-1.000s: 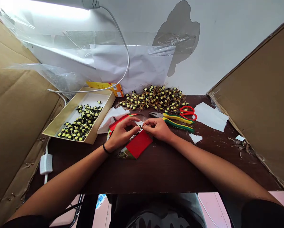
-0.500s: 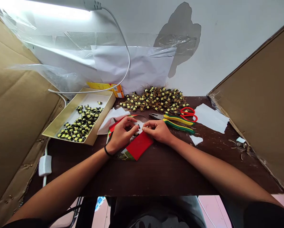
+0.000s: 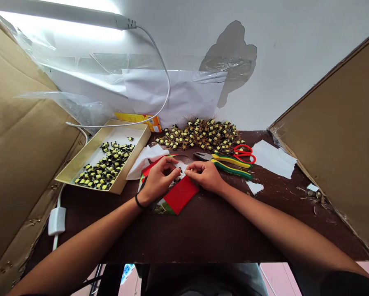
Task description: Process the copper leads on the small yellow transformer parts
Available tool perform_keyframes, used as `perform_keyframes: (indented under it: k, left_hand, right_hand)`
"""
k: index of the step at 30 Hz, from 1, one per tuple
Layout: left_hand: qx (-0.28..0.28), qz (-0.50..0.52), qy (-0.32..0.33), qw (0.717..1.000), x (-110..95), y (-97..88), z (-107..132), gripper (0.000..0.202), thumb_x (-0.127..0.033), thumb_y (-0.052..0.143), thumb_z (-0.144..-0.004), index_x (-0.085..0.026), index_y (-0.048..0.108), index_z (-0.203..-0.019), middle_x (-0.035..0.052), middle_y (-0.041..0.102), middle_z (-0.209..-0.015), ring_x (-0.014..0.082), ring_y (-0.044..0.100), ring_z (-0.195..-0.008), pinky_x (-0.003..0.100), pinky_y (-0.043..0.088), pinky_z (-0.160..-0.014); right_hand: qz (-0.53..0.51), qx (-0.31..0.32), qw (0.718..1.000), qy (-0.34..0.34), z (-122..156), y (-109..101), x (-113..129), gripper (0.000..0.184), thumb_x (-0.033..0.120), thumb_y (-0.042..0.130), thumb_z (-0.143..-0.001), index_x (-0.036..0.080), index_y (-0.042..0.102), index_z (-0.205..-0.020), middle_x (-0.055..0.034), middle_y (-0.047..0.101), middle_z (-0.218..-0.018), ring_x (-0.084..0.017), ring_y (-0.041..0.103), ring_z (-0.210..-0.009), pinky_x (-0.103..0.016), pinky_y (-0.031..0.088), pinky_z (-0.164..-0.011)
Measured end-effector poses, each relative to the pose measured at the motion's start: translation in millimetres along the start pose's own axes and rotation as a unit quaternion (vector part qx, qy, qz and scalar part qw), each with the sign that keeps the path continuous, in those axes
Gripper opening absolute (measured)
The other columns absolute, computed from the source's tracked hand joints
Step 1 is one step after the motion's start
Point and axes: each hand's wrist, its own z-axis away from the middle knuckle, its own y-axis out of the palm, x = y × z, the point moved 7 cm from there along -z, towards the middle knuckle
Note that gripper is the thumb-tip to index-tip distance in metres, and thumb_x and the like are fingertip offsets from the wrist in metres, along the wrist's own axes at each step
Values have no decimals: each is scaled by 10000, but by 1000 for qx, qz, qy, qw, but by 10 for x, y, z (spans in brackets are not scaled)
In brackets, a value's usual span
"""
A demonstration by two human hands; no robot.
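Observation:
My left hand (image 3: 162,177) is closed, thumb and fingers pinching a small wound coil (image 3: 180,169) of which only a dark, pin-like end shows. Close to its right, my right hand (image 3: 204,174) is closed in a pinch by the same coil. What sits between its fingertips is too small to make out. Both hands hover over a red and green printed sheet (image 3: 182,193) with whitish, crumb-like bits on it. Behind them lies a heap of yellow-and-black coils (image 3: 203,133) with loose copper-coloured wires.
On the left stands a shallow cardboard box (image 3: 119,187) with many trimmed coils. Pliers (image 3: 230,163) and red-handled scissors (image 3: 243,153) lie right of the hands, near torn white paper (image 3: 272,158). White tissue (image 3: 145,161) is beside the box. Cardboard panels (image 3: 332,123) flank the table.
The camera view has tilted up slightly, so the table things appear a little lower. Both hands keep nearly the same pose and place over the sheet.

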Motion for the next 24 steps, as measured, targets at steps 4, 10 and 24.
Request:
perform_keyframes:
  k: [4, 10, 24]
  left_hand:
    - [9, 1, -7, 1000, 25, 5, 1, 249, -345, 619, -784, -171, 526, -936, -7, 646, -698, 139, 613, -638, 258, 466, -623]
    - [8, -9, -10, 1000, 31, -4, 6, 247, -351, 612, -789, -179, 528, -945, -5, 648, -707, 144, 617, -655, 264, 475, -634]
    - [1, -7, -10, 1000, 49, 2, -5, 257, -331, 623, -787, -177, 525, -968, -15, 652, -703, 141, 619, -654, 248, 460, -623]
  right_hand:
    - [10, -12, 1000, -10, 3, -3, 16, 208, 357, 611, -731, 161, 654, -675, 32, 497, -484, -91, 407, -472, -224, 305, -466]
    - [9, -19, 1000, -13, 0, 1, 7, 197, 347, 611, -735, 165, 663, -683, 37, 488, -484, -92, 406, -477, -225, 313, -472]
    - [39, -39, 997, -52, 15, -18, 69, 180, 312, 594, -763, 164, 674, -701, 10, 576, -575, -102, 449, -533, -225, 349, -527]
